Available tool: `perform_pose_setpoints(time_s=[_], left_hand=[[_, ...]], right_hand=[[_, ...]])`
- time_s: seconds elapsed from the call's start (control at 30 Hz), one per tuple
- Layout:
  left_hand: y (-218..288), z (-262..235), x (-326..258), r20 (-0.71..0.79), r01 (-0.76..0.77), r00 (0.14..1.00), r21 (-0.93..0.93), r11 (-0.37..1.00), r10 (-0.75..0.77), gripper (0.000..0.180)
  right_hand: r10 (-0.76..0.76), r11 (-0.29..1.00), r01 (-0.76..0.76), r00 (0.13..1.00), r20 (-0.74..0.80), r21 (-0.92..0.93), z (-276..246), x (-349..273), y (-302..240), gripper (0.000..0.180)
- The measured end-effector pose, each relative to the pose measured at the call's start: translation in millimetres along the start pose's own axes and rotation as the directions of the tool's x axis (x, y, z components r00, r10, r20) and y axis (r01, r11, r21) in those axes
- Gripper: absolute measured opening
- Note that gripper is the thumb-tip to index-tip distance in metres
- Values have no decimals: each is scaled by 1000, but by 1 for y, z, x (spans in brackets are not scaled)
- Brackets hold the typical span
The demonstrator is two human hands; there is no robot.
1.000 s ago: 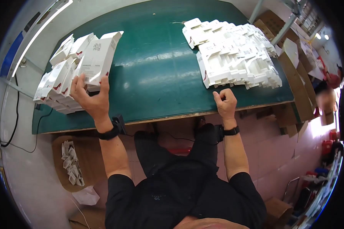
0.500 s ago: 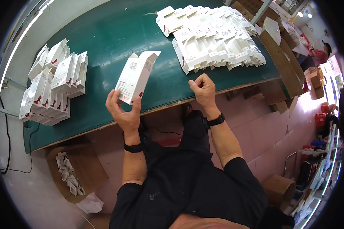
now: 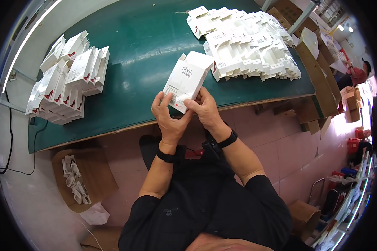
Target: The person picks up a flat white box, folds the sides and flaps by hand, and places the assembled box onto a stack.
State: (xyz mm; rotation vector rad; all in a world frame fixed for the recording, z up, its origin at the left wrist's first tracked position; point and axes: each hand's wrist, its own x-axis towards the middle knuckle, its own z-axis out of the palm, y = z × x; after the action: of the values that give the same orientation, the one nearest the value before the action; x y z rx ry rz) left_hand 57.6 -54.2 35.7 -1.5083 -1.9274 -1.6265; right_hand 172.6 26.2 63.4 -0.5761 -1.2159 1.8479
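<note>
Between both hands I hold a white carton [image 3: 187, 79] with dark print and a small red mark, tilted above the near edge of the green table. Its top flaps stand open. My left hand [image 3: 170, 121] grips the lower left corner. At the lower right side, my right hand [image 3: 206, 109] has its thumb on the front face and its fingers partly hidden behind. Beyond the carton to the right lie overlapping rows of similar white cartons [image 3: 249, 48]. Stacked cartons with red shoe pictures [image 3: 56, 90] stand at the table's left end.
The green table [image 3: 130, 88] runs across in front of me. Below its left end, an open cardboard box [image 3: 102, 184] holds small white pieces. Large cardboard boxes [image 3: 316, 77] stand against its right end. A person [image 3: 358, 74] in red is far right.
My right hand, a loose fist before, has come over to the carton and now grips it too. The carton has moved right and turned its broad printed face toward me.
</note>
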Motion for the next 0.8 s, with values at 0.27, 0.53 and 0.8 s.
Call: perform_pose_setpoints(time_s=[0.27,0.53,0.8], left_hand=[[-39,-20,11,365,499,866,-678,540,-342,70],[-46,-27,29,551,645,744,-739,195,-377,56],[-51,-24,26,499,601,762,-782,164,-413,45]], right_hand=[[76,972,-44,988,133,-231,-21,4,-1,55],[-55,945,62,998,32,-323,-29,11,-4,20],[-205,916,167,977,-66,-366,-34,14,4,36]])
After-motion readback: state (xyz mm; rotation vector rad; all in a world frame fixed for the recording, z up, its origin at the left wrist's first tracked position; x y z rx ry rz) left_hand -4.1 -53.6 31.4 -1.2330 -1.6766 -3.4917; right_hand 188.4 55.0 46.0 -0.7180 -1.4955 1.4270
